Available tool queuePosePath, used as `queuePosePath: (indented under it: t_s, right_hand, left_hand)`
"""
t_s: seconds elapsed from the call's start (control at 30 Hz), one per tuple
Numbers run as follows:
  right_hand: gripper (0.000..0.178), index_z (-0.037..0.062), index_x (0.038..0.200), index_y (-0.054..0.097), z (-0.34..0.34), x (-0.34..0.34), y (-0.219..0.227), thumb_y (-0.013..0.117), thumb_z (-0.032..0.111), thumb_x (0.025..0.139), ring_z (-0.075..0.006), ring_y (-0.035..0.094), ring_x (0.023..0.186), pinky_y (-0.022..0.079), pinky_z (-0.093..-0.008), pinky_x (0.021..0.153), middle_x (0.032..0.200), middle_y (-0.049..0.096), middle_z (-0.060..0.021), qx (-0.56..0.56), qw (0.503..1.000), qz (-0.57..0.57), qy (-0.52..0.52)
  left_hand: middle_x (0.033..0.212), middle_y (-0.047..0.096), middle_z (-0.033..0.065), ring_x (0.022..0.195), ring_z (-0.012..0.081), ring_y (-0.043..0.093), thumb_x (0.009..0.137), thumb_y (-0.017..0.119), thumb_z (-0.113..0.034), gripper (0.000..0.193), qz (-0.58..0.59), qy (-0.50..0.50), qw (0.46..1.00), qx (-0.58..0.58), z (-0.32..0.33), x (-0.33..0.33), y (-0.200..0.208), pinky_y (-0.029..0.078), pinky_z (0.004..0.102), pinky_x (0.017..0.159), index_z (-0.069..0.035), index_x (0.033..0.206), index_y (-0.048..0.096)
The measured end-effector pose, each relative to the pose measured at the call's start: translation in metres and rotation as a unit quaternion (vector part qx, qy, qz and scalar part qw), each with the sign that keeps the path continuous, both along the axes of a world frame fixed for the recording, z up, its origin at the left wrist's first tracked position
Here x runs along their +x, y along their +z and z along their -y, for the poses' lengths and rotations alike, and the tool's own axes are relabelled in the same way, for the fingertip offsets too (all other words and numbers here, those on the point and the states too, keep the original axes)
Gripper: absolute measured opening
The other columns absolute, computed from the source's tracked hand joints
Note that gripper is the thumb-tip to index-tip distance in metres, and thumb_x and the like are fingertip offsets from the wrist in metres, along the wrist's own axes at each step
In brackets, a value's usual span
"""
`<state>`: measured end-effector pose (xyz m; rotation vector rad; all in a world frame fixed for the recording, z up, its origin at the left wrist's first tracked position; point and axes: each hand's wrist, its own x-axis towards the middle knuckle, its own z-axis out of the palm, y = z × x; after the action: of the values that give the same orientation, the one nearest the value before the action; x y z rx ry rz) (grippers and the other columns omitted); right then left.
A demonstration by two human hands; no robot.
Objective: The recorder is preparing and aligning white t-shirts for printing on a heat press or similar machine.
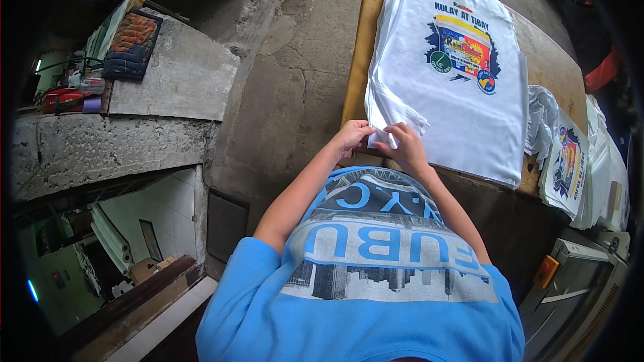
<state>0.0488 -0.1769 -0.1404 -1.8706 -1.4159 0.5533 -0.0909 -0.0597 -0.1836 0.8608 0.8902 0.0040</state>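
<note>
White printed cloth shirts (463, 117) stacked on tan wooden table (359, 60) — left hand (351, 138) grip pinching near corner; right hand (407, 150) at fold — closure unclear.

Lettering (461, 16) marks the white shirts (463, 117), smaller stack (569, 169) and blue T-shirt (376, 322).

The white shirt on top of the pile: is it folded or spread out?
Mostly spread out: the white shirt lies flat, print upward; only the corner by the left hand and right hand is turned up.

Hands (351, 137) (both bare) pinch stacked white shirts (446, 104).
</note>
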Motion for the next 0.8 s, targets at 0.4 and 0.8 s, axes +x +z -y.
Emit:
queuePosePath:
  t_s: [0.4,0.8]
  right_hand:
    - [0.009,0.0016,0.071,0.063,-0.006,0.005,-0.002,0.066,0.009,0.066,-0.0273,0.056,0.062,0.044,-0.0343,0.058,0.068,0.057,-0.0113,0.061,0.998,0.008,-0.002]
    - [0.038,0.0032,0.097,0.053,0.006,0.008,0.022,0.069,0.014,0.065,-0.0306,0.051,0.087,0.043,-0.0371,0.076,0.099,0.050,-0.0135,0.032,0.989,0.086,0.119]
  left_hand:
    - [0.062,0.047,-0.0048,0.051,0.0045,0.043,0.085,0.050,-0.014,0.013,0.000,0.016,1.000,-0.019,-0.001,-0.001,0.008,0.038,0.0180,0.048,-0.011,0.073,0.053]
    - [0.074,0.058,0.0010,0.066,0.0103,0.057,0.084,0.052,-0.017,0.012,-0.009,0.038,0.998,-0.047,-0.002,0.006,0.013,0.048,0.0239,0.064,-0.006,0.085,0.057]
